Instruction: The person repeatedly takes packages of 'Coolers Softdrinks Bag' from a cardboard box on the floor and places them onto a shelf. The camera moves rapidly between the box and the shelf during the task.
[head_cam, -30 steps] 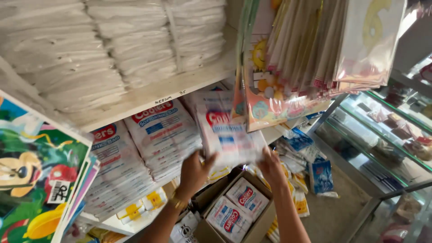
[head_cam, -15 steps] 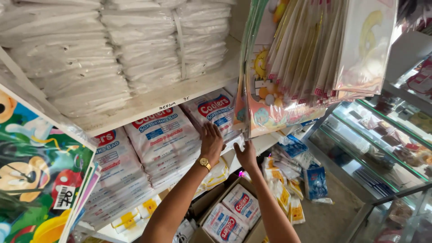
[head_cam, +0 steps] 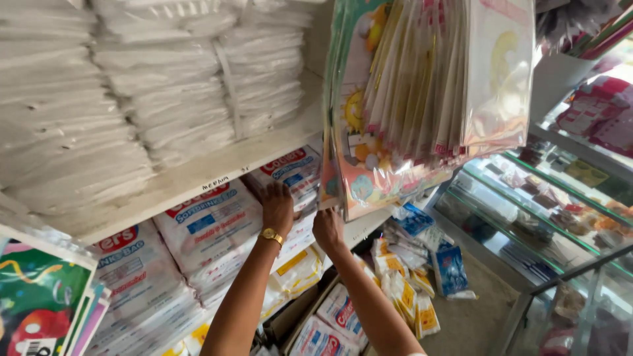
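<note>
Reaching up to the middle shelf, the left hand (head_cam: pixel 277 207) lies flat with fingers spread against a stack of white printed plastic-bag packs (head_cam: pixel 290 175), a gold wristwatch (head_cam: pixel 271 235) on its wrist. At three o'clock of it, the right hand (head_cam: pixel 328 227) presses the same stack's lower edge; whether its fingers grip anything I cannot tell. Hanging cartoon gift bags (head_cam: pixel 422 99) sit at one o'clock. Plain white bag bundles (head_cam: pixel 165 92) fill the shelf at eleven o'clock. A cardboard box (head_cam: pixel 310 316) of packs sits at six o'clock.
</note>
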